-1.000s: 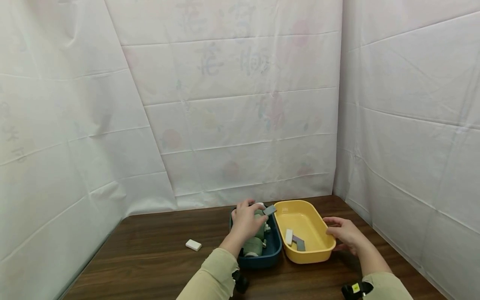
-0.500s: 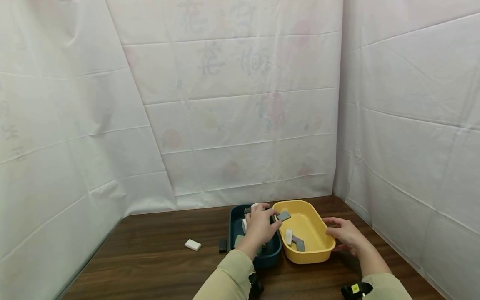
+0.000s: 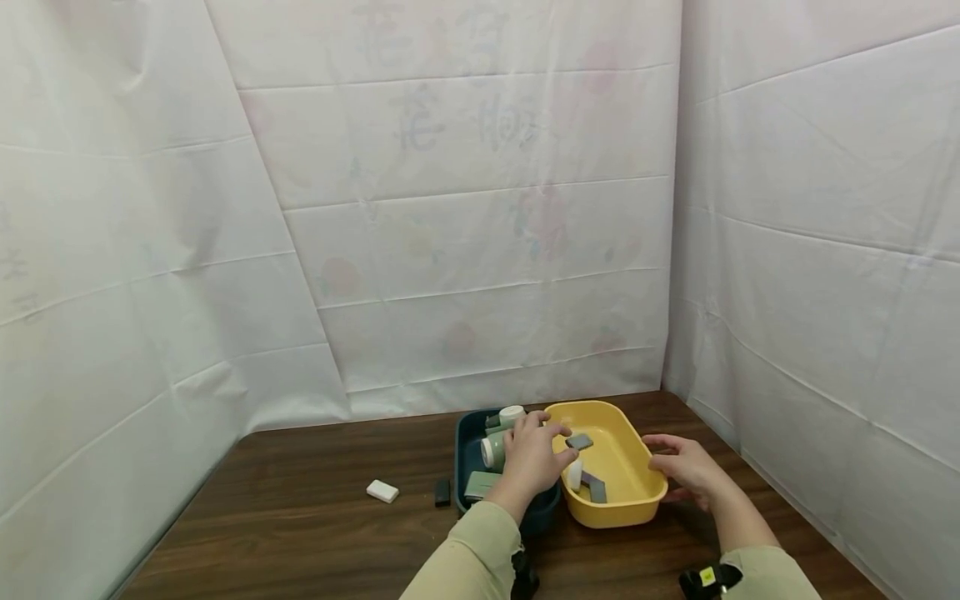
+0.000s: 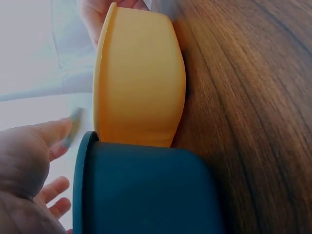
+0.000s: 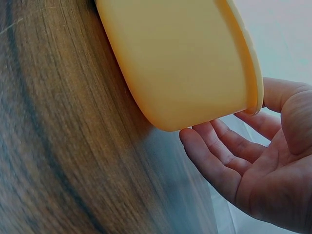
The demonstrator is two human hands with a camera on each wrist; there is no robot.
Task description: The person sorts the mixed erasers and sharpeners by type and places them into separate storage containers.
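My left hand (image 3: 528,458) reaches over the dark blue bin's near right rim. Its thumb and fingertips pinch a small flat grey block (image 3: 581,441) above the yellow bin (image 3: 630,475); in the left wrist view the block is blurred. A white block (image 3: 575,475) and a bent grey piece (image 3: 597,489) lie inside the yellow bin. With its thumb at the rim and fingers along the outer wall, my right hand (image 3: 693,471) holds the yellow bin by its right side. The dark blue bin (image 4: 146,190) stands against the yellow one.
In the blue bin are green containers (image 3: 495,450) with white ends and a green block (image 3: 480,485), partly hidden by the left arm. A white block (image 3: 382,491) and a black block (image 3: 442,492) lie on the wooden table to the left. White sheets hang around the table.
My left hand has moved right with the grey block, from over the blue bin to the yellow bin. The blue bin's contents and the black block have come into sight. My right hand stays put.
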